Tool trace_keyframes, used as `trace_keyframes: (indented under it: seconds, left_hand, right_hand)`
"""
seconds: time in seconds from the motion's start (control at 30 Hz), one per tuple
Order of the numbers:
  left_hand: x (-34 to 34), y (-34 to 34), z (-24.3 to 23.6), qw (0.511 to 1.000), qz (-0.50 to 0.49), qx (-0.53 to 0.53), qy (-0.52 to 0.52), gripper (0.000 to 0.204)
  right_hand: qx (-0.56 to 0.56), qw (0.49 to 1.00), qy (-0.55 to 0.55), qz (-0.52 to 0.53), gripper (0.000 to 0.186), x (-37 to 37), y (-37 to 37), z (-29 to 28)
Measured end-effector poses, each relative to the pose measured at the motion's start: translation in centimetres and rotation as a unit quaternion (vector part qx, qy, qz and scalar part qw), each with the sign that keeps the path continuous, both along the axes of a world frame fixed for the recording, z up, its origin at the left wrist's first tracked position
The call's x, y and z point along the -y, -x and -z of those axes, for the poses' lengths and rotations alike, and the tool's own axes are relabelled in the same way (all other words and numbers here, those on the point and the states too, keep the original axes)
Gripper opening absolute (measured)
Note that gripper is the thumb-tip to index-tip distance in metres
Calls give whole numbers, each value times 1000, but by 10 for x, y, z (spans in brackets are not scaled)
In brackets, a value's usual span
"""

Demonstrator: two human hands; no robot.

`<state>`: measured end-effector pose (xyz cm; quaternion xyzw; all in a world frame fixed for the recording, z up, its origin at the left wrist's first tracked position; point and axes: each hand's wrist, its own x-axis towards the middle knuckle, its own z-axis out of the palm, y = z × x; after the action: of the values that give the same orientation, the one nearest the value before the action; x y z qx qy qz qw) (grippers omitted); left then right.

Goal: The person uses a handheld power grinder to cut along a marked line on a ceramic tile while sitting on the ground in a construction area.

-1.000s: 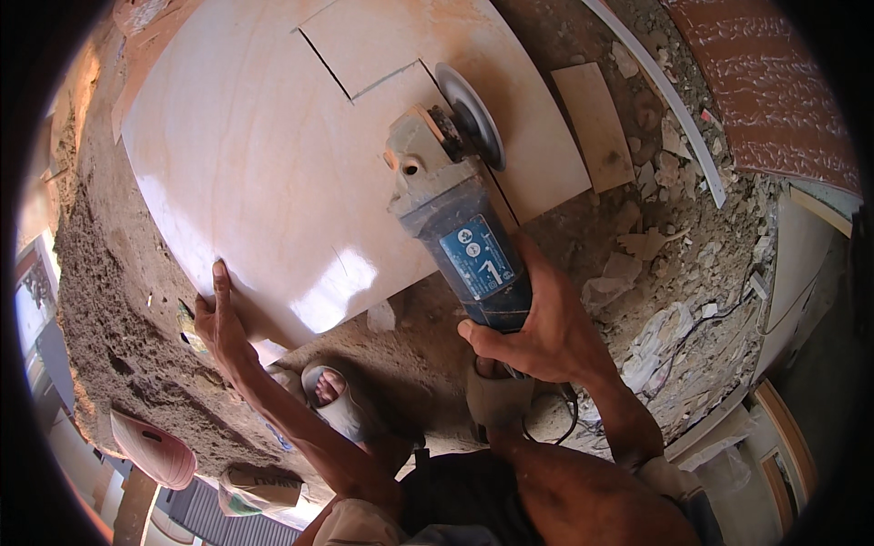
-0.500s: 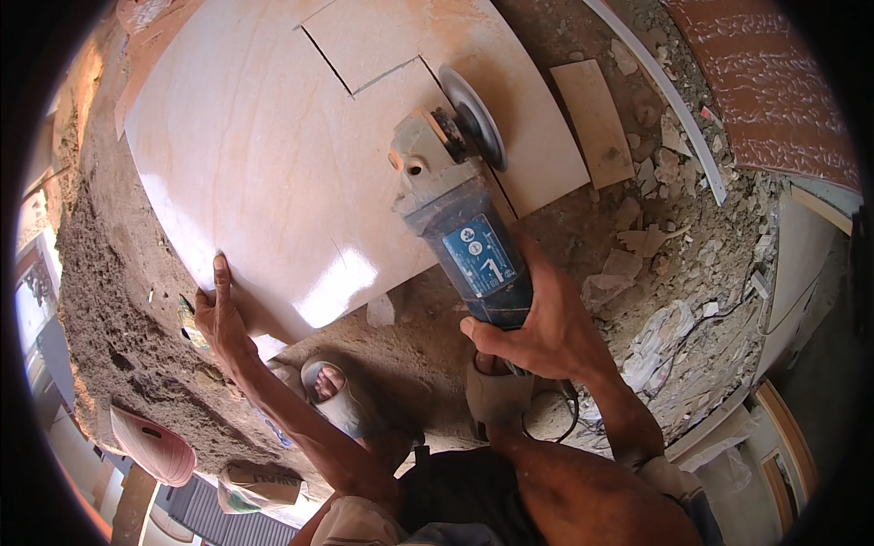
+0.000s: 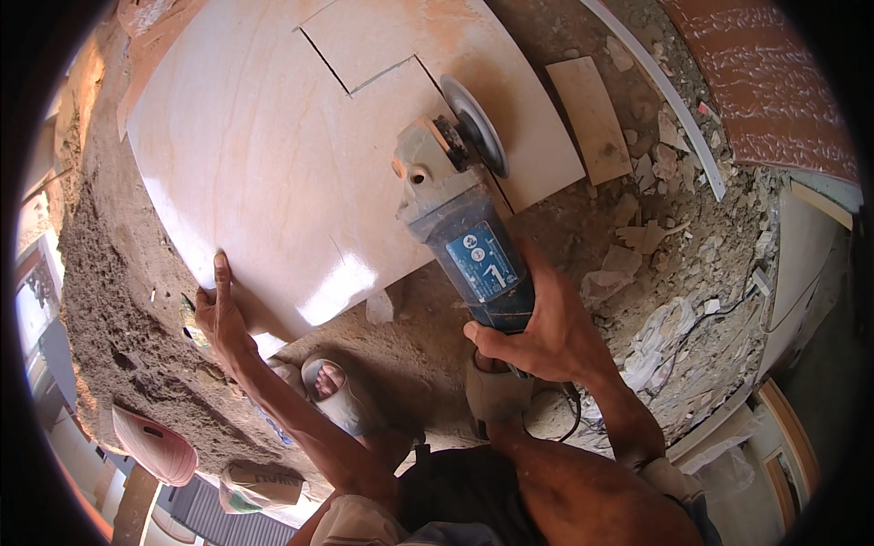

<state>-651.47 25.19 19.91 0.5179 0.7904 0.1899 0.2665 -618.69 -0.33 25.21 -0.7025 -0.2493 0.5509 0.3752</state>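
Note:
My right hand (image 3: 555,332) is wrapped round the body of a blue and grey angle grinder (image 3: 478,250). The grinder's round disc (image 3: 473,126) stands on edge over the right part of a large glossy cream tile (image 3: 264,155). A narrow cut runs down from the disc to the tile's near edge, and dark stepped cut lines show farther up. My left hand (image 3: 221,309) grips the tile's near left edge, its thumb on top and its other fingers partly hidden at the side. Whether the disc is spinning cannot be made out.
A tile offcut (image 3: 590,118) lies right of the big tile, beside a long pale strip (image 3: 660,96). Broken rubble (image 3: 660,168) and crumpled plastic (image 3: 660,341) cover the ground at right. Sandals (image 3: 337,391) are on my feet below. A pink cap-shaped thing (image 3: 155,444) lies lower left.
The grinder has slid slightly toward me and to the right in my right hand. My left hand stays on the tile's edge.

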Motion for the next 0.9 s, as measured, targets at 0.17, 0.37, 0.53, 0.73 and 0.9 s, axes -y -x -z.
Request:
trace_keyframes:
  seconds: [0.17,0.37,0.53,0.73,0.9]
  left_hand:
    - [-2,2,0,1000,-10,-26,15,84]
    - [-3,5,3,1000,-9,-11,6,85]
    - [-3,5,2,999,-15,-25,19,84]
    - [-1,-4,-4,1000,-7,-15,17,83]
    - [-1,0,1,999,-10,-36,-2,82]
  right_hand:
    - [8,1000,-5,4,67,3,2,3]
    - [-3,1000,2,4,65,4,1,2]
    - [-12,1000,11,4,64,7,2,1]
    - [-17,1000,23,-9,66,11,1,-2]
    - [-19,1000,23,-7,65,13,2,-2]
